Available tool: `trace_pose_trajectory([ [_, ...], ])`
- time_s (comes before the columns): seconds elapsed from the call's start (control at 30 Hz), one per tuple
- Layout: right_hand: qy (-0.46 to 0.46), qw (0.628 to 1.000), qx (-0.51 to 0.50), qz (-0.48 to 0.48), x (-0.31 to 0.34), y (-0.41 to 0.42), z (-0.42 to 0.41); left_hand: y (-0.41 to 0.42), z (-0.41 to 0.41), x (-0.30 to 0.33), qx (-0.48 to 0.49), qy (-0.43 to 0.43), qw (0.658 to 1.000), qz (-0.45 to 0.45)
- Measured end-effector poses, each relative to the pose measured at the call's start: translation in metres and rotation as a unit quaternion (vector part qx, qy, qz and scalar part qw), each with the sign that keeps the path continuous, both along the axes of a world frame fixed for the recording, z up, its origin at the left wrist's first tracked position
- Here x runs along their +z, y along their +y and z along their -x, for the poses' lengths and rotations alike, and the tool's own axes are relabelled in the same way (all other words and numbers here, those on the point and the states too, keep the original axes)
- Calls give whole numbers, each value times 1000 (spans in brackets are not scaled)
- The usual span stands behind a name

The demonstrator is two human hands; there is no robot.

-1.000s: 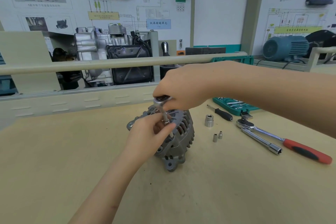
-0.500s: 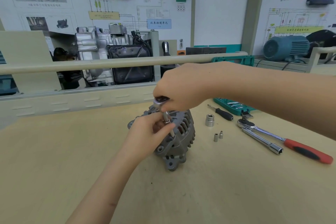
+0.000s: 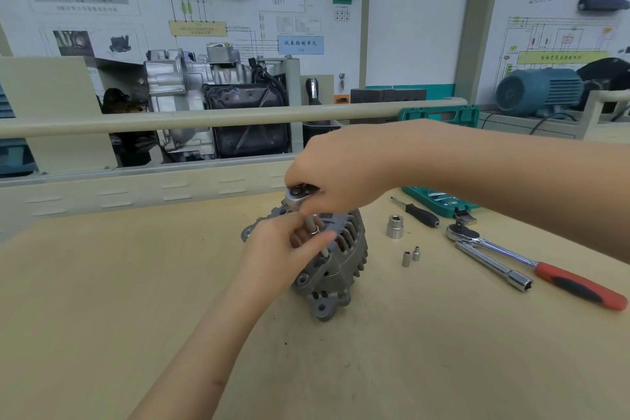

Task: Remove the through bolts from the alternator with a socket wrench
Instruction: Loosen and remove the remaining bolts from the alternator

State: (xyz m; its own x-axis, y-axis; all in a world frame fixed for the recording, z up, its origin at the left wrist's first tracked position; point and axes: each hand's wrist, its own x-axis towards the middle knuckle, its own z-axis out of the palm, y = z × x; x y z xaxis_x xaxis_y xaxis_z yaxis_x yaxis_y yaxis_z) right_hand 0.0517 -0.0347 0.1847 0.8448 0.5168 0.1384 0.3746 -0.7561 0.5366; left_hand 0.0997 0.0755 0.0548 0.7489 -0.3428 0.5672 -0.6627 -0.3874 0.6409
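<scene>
A grey alternator stands on the tan workbench near its middle. A small socket wrench stands upright over the alternator's top, its extension reaching down to the housing. My right hand grips the wrench head from above. My left hand pinches the extension shaft just above the alternator. The bolt under the socket is hidden by my fingers.
To the right lie a large socket, two small sockets, a black-handled driver, a red-handled ratchet, a chrome tube spanner and a green tool case. A rail and engine display stand behind the bench.
My right hand has turned the wrench head slightly; both hands stay on the tool and the alternator has not moved.
</scene>
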Motion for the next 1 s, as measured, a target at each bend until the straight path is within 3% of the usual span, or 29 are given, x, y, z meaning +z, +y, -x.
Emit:
trace_pose_trajectory([
  [0.33, 11, 999, 8, 32, 2, 2, -6, -4, 4, 2, 25, -50, 998, -1],
  [0.53, 25, 1000, -3, -17, 1, -2, 3, 1, 1, 2, -9, -16, 1000, -4],
  [0.8, 10, 1000, -10, 15, 1, 2, -1, -3, 2, 1, 7, -31, 999, 19],
  [1.0, 22, 1000, -7, -14, 1, 0, 6, -2, -1, -1, 0, -15, 1000, 7],
])
